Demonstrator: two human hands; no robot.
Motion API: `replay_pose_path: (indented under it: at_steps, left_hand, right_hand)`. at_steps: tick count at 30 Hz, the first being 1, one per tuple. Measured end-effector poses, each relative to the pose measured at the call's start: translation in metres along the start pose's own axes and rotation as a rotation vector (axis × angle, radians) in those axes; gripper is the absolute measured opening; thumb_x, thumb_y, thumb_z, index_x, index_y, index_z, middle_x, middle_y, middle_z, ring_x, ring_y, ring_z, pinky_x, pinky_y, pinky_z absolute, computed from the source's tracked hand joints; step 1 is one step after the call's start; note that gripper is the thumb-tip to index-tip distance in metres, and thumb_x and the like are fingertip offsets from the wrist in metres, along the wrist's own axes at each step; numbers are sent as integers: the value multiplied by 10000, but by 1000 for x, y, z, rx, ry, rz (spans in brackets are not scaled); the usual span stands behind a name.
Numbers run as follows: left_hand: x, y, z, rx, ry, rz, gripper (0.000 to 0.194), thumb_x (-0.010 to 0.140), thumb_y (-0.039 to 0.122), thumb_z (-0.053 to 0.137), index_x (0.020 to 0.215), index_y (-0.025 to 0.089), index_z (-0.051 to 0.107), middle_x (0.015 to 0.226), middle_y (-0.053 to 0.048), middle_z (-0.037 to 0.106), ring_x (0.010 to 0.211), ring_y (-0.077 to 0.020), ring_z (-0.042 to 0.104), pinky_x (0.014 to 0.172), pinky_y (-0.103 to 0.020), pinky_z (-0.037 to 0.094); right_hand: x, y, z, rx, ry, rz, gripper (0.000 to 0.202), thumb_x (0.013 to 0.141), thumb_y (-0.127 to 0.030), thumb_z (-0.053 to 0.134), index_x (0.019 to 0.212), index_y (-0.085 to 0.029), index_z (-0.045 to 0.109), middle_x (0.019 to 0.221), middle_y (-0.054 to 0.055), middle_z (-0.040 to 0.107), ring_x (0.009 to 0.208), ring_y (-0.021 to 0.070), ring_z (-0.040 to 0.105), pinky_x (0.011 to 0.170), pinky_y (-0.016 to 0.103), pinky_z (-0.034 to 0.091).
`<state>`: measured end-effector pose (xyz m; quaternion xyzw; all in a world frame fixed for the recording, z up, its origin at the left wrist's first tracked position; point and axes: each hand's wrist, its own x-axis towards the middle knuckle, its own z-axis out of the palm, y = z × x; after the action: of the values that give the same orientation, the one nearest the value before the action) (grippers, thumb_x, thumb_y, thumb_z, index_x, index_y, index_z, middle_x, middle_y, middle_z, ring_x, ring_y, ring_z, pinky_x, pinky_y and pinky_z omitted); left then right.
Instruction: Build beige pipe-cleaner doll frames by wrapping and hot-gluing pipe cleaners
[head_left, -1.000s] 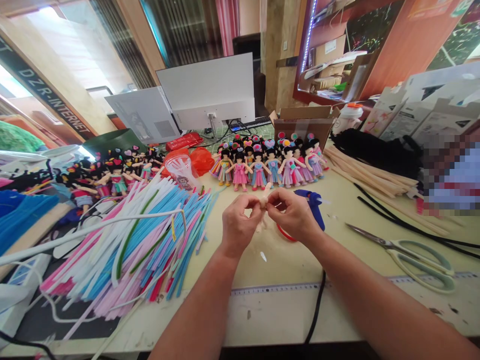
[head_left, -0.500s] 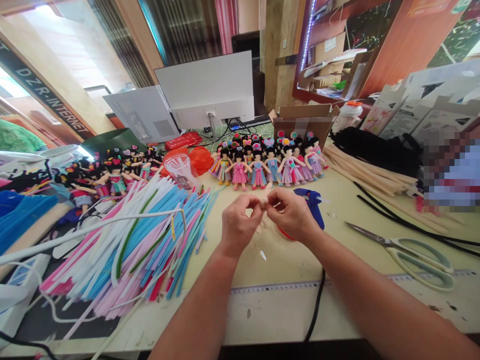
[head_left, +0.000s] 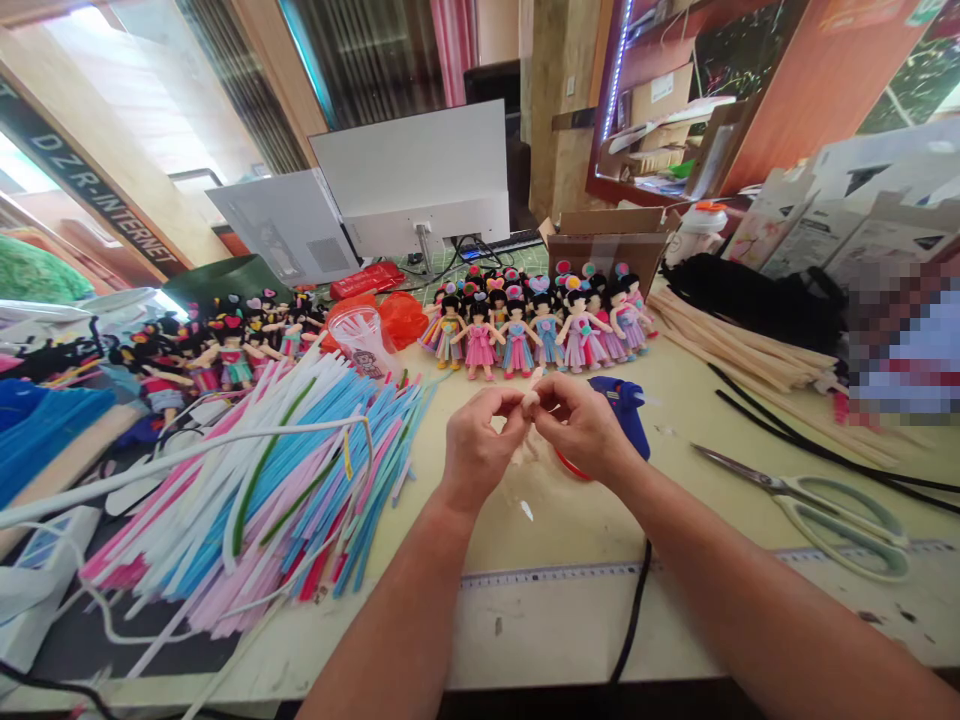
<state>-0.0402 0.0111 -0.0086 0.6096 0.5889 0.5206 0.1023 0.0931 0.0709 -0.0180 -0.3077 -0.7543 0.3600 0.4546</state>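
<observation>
Over the middle of the table, my left hand (head_left: 484, 440) and my right hand (head_left: 581, 425) meet fingertip to fingertip. Both pinch a small beige pipe-cleaner piece (head_left: 530, 402), rolled thick where the fingers meet. Its beige ends show above and below the fingers, and the rest is hidden by my hands. Just behind my right hand lies a blue glue gun (head_left: 628, 412), partly covered by that hand. Beyond my hands stand several finished pipe-cleaner dolls (head_left: 516, 335) with black hair and coloured skirts.
A heap of coloured pipe cleaners (head_left: 262, 490) covers the left side. Scissors (head_left: 817, 510) lie open at the right, with beige pipe cleaners (head_left: 742, 345) and black ones (head_left: 757, 300) behind. More dolls (head_left: 225, 350) crowd the far left. A cardboard box (head_left: 607, 240) and a monitor (head_left: 420, 170) stand at the back.
Both hands have shifted very slightly to the right, still pinching the beige piece. Nothing else has visibly moved.
</observation>
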Motion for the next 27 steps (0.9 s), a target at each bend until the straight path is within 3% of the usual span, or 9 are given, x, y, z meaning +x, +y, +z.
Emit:
replay_pose_path:
  at_steps: [7,14,18,21,24,27]
  left_hand:
    - [-1,-2,-1,72,11,64,67,823,201,642,811,193,707,813,-30,757,723,-147,682,722,-253,524]
    - [-1,-2,-4,60,-16,-25,101,832,241,623,778,185,687,779,-24,741,724,-145,666,699,-241,503]
    - [3,-3,-7,-81,-46,-107,135,827,294,628,791,178,688,761,-19,721,724,-144,652,706,-242,501]
    - [7,-5,-10,-272,-124,-170,179,825,326,626,835,166,706,781,-30,716,734,-147,646,706,-248,503]
    - [10,-5,-12,-408,-235,-218,206,804,347,659,845,155,722,790,-36,717,729,-145,638,708,-253,504]
    - [11,-6,-15,-440,-289,-265,239,780,382,698,839,153,736,774,-31,711,698,-136,617,686,-250,490]
  right_hand:
    - [1,-3,-1,-19,-7,-25,13,745,-213,530,735,-215,539,649,-12,600,587,120,539,550,226,429]
    - [-1,-6,-1,-51,-12,3,38,752,-211,547,715,-210,542,654,-7,603,589,115,530,561,227,437]
    - [1,0,0,66,-35,47,89,787,-270,591,734,-205,562,678,-6,613,604,114,546,573,230,452]
    - [2,4,-2,212,-81,85,146,842,-328,575,878,-196,627,747,14,662,660,136,603,606,254,482]
    - [2,2,-8,65,-64,8,180,875,-328,577,930,-202,694,775,27,683,693,153,615,635,277,475]
    - [2,-4,-17,-181,-15,-178,167,883,-294,600,863,-222,750,818,49,688,778,178,617,709,307,465]
